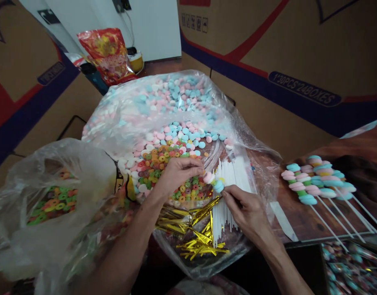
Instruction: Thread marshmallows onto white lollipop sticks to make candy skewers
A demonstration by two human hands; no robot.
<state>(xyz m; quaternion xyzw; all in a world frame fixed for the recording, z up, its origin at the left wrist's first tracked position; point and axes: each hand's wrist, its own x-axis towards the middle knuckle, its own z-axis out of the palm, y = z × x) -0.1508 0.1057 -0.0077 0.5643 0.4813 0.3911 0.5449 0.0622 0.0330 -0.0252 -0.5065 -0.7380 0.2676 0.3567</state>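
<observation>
My left hand (183,170) is closed, its fingertips pinched at a small candy ring beside a pink candy (208,177). My right hand (245,205) grips the lower end of a partly threaded candy stick, just below a blue candy (219,186); the stick itself is mostly hidden by the fingers. Below my left hand lie colourful ring candies (159,157) and, behind them, pink, blue and white round candies (183,133). White sticks (237,176) lie in a bundle between my hands, next to gold twist ties (200,241).
Several candy skewers (308,199) lie at the right table edge, above a box of wrapped candies (354,270). A plastic bag of rings (53,205) stands left. A red packet (107,55) and large cartons (299,49) are behind.
</observation>
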